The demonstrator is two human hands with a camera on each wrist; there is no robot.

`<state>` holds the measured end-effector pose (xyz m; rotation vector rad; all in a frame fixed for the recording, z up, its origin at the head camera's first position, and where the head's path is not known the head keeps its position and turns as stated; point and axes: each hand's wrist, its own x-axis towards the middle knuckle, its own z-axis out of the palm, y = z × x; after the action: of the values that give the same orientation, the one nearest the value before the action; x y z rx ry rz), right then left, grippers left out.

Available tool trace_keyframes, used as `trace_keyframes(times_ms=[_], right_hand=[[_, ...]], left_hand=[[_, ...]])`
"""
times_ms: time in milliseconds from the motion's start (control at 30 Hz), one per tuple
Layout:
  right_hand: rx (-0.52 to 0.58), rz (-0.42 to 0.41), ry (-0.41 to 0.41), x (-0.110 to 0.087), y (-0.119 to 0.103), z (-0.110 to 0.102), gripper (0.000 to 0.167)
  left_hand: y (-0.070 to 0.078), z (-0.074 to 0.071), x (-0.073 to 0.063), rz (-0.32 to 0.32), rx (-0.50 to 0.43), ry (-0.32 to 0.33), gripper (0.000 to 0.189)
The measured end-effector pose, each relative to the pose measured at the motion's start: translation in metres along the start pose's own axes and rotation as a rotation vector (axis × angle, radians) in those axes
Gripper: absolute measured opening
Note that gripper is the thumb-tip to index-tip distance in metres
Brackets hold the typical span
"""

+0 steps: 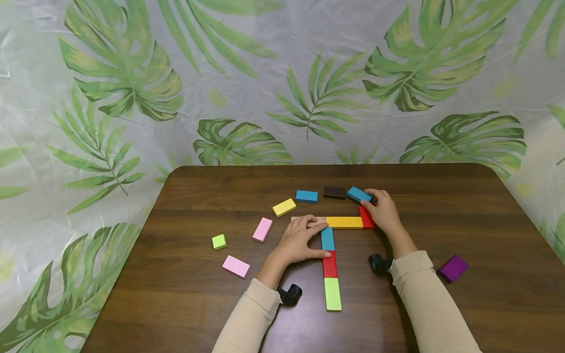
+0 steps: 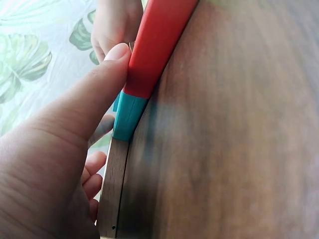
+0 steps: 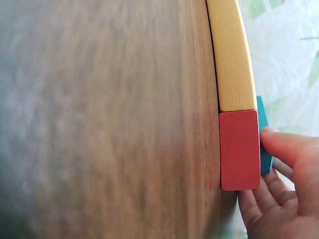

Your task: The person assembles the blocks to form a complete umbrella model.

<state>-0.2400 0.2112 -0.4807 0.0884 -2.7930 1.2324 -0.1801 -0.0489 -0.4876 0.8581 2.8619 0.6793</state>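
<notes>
Pinching a blue block (image 1: 358, 194) between thumb and fingers, the right hand (image 1: 385, 211) has it at the fingertips, on that hand's left. Just left of the same hand, a red block (image 1: 365, 218) touches an orange block (image 1: 344, 223), which runs toward the left hand (image 1: 297, 242). That hand is spread, thumb well apart from the fingers, which reach over a wooden block (image 2: 113, 184); the thumb tip touches a second red block (image 1: 329, 267), set between a teal block (image 1: 327, 239) and a lime block (image 1: 333, 295). Left of the left hand lie two pink blocks (image 1: 236, 266) and a green cube (image 1: 218, 241); a purple block (image 1: 453, 268) sits right of the right hand, near its sleeve (image 1: 417, 269).
</notes>
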Motion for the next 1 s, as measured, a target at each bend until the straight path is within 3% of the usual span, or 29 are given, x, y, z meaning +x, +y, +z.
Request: trace_keyframes(times_ms=[533, 1000], right_hand=[[0.009, 0.015, -0.048, 0.0016, 0.0023, 0.0008, 0.038], [0.069, 0.038, -0.032, 0.0027, 0.0068, -0.0012, 0.032]], left_hand=[[-0.0010, 0.0011, -0.0003, 0.003, 0.005, 0.007, 0.075], [-0.0002, 0.0004, 0.0005, -0.004, 0.002, -0.004, 0.075]])
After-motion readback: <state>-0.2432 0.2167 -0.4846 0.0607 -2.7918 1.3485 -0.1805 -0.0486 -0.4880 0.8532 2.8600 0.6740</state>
